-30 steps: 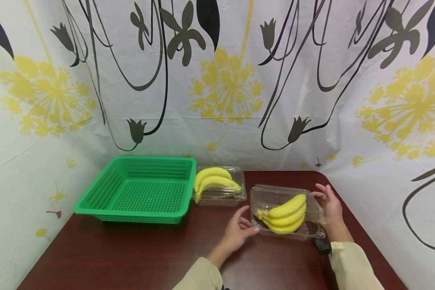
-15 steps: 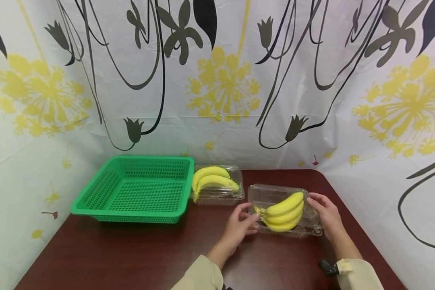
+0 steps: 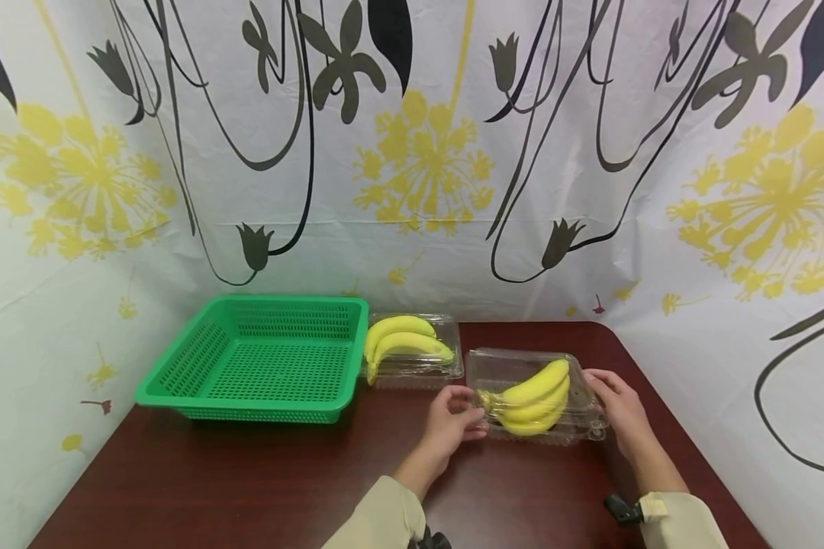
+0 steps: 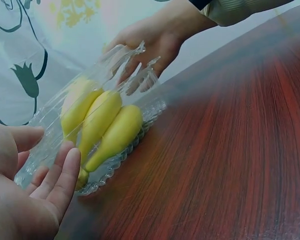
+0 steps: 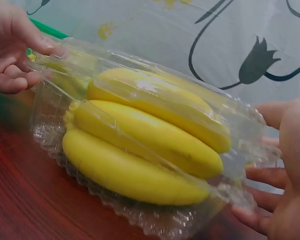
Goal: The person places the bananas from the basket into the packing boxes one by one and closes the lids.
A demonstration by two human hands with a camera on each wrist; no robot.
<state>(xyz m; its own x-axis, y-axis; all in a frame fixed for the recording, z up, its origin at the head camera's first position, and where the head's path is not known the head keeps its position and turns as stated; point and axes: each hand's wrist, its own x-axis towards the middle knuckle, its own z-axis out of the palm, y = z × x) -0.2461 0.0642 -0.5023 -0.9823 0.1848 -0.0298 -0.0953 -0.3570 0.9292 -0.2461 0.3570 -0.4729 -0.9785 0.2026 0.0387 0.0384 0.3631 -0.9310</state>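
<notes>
A clear plastic clamshell box [image 3: 500,363] holds a bunch of yellow bananas [image 3: 534,402] on the right half of the dark red table. My left hand [image 3: 445,427] grips the box's left end, thumb above and fingers at the near side. At the opposite end my right hand [image 3: 625,415] holds the box, its thumb on the upper edge in the right wrist view. The lid [image 5: 145,82] lies over the bananas; whether its catches are fastened cannot be told. Behind and to the left, another clear clamshell [image 3: 449,335] contains bananas [image 3: 408,343].
A green perforated plastic basket [image 3: 247,406] stands at the back left, right beside the rear clamshell. Its inside shows only the mesh floor. A patterned cloth [image 3: 426,252] hangs behind and at both sides of the table [image 3: 261,480].
My right hand has come onto the right end of the clamshell, and my left hand has closed on its left end. The box has shifted slightly left, with the bananas inside.
</notes>
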